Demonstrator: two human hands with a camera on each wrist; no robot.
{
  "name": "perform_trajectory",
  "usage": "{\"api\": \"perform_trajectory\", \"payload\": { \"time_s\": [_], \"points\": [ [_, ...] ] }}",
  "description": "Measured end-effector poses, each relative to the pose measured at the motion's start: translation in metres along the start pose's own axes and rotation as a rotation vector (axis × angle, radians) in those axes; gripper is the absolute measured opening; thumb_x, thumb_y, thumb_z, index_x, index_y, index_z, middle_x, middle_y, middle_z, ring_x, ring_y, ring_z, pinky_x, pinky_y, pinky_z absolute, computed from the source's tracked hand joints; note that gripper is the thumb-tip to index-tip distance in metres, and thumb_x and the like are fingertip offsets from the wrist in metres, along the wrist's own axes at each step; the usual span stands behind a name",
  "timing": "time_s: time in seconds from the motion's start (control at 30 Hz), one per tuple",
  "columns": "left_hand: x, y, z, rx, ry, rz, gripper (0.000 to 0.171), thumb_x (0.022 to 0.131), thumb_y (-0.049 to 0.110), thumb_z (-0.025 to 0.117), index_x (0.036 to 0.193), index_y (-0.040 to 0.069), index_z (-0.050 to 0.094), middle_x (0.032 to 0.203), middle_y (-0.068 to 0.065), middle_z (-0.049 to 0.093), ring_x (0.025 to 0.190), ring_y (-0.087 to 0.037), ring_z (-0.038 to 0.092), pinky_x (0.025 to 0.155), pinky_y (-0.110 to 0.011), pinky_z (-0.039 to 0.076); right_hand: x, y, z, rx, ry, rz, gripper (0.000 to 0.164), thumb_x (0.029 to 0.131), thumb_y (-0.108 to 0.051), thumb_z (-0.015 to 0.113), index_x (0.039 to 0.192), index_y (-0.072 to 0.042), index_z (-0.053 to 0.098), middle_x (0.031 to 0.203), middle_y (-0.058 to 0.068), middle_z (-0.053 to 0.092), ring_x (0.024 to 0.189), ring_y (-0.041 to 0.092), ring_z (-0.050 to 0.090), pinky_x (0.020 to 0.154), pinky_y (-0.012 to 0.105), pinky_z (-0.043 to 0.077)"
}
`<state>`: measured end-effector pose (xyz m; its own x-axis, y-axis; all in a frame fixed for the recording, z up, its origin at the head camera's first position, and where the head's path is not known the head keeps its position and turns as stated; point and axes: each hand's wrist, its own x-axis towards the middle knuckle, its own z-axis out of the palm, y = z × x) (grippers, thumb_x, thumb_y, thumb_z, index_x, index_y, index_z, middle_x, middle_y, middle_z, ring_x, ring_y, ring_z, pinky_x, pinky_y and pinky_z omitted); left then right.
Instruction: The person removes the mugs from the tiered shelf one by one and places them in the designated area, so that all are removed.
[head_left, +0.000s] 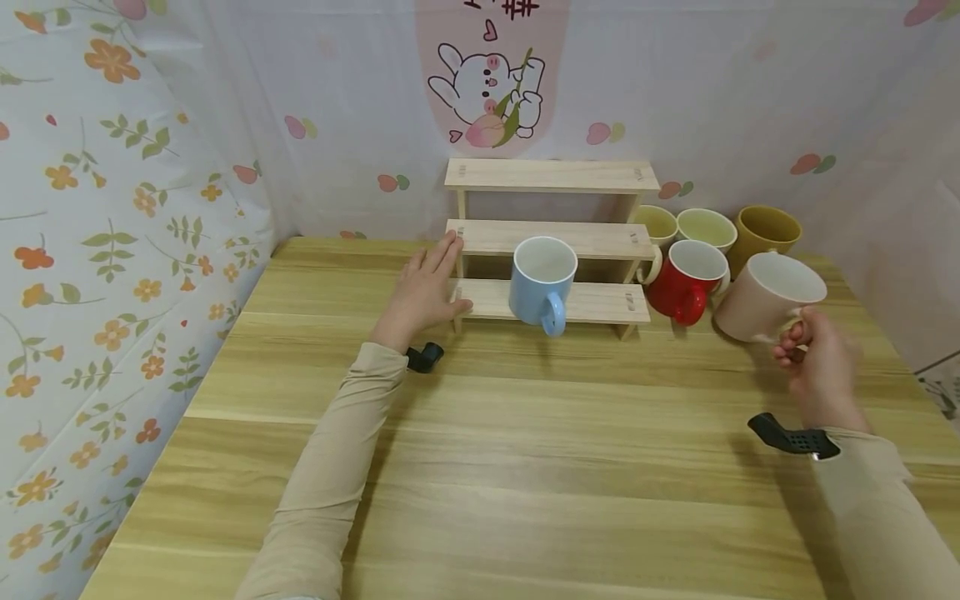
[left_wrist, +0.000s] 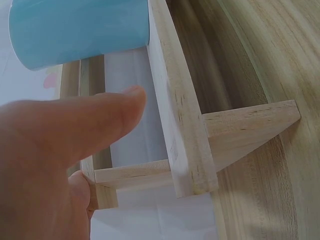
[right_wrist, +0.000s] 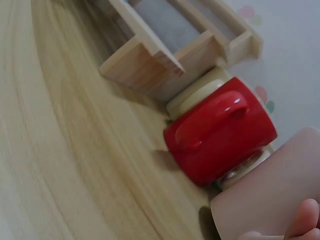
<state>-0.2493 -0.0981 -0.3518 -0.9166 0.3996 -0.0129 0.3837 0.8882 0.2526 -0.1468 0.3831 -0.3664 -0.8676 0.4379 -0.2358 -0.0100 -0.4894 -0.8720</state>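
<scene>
My right hand (head_left: 823, 367) holds a pale pink mug (head_left: 765, 296) by its handle, at the right end of a group of mugs. In the right wrist view, fingertips (right_wrist: 304, 220) show against the pink mug (right_wrist: 272, 192), close beside a red mug (right_wrist: 220, 132). My left hand (head_left: 423, 292) rests at the left end of a three-tier wooden shelf (head_left: 551, 175), its fingers fairly straight at the middle tier and the thumb by the lowest one. A light blue mug (head_left: 536, 287) stands upright on the lowest tier, handle facing forward.
Right of the shelf, a pale yellow mug (head_left: 656, 223), a cream-green mug (head_left: 705, 227) and a mustard mug (head_left: 767, 233) stand behind the red one. A patterned white cloth (head_left: 337, 100) hangs behind the wooden table (head_left: 525, 467) and along its left side.
</scene>
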Motion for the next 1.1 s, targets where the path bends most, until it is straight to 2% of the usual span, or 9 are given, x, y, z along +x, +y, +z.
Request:
{"api": "perform_trajectory", "payload": {
  "time_s": [0.37, 0.67, 0.87, 1.1],
  "points": [
    [0.0, 0.001, 0.002, 0.0, 0.013, 0.011, 0.097, 0.088, 0.044, 0.065, 0.155, 0.014, 0.002, 0.162, 0.0, -0.004, 0.144, -0.04, 0.013, 0.118, -0.054, 0.013, 0.008, 0.005, -0.002, 0.007, 0.042, 0.001, 0.04, 0.092, -0.015, 0.061, 0.055, 0.001, 0.056, 0.048, 0.006, 0.054, 0.035, 0.017, 0.053, 0.033, 0.025, 0.043],
    [0.0, 0.0, 0.001, -0.024, 0.037, 0.027, 0.097, 0.087, 0.04, 0.067, 0.155, 0.012, 0.003, 0.162, -0.002, -0.002, 0.147, -0.032, 0.013, 0.119, -0.049, 0.009, 0.015, 0.009, 0.0, -0.045, -0.028, -0.024, 0.039, 0.093, -0.015, 0.059, 0.057, 0.0, 0.057, 0.05, 0.005, 0.056, 0.038, 0.017, 0.056, 0.036, 0.025, 0.046],
    [-0.001, -0.001, 0.002, -0.038, 0.024, 0.021, 0.097, 0.088, 0.041, 0.066, 0.155, 0.013, 0.002, 0.162, -0.001, -0.004, 0.146, -0.036, 0.011, 0.119, -0.051, 0.009, 0.019, 0.006, -0.001, -0.097, -0.053, 0.004, 0.039, 0.095, -0.018, 0.056, 0.06, -0.001, 0.059, 0.053, 0.005, 0.057, 0.041, 0.017, 0.059, 0.039, 0.024, 0.049],
    [-0.001, -0.003, 0.003, -0.026, 0.022, 0.02, 0.097, 0.088, 0.043, 0.065, 0.155, 0.014, 0.002, 0.162, 0.0, -0.004, 0.145, -0.04, 0.012, 0.118, -0.053, 0.012, 0.026, 0.003, -0.002, -0.11, -0.124, 0.036, 0.038, 0.096, -0.02, 0.055, 0.063, -0.002, 0.058, 0.056, 0.005, 0.057, 0.046, 0.017, 0.061, 0.044, 0.025, 0.052]
  ]
}}
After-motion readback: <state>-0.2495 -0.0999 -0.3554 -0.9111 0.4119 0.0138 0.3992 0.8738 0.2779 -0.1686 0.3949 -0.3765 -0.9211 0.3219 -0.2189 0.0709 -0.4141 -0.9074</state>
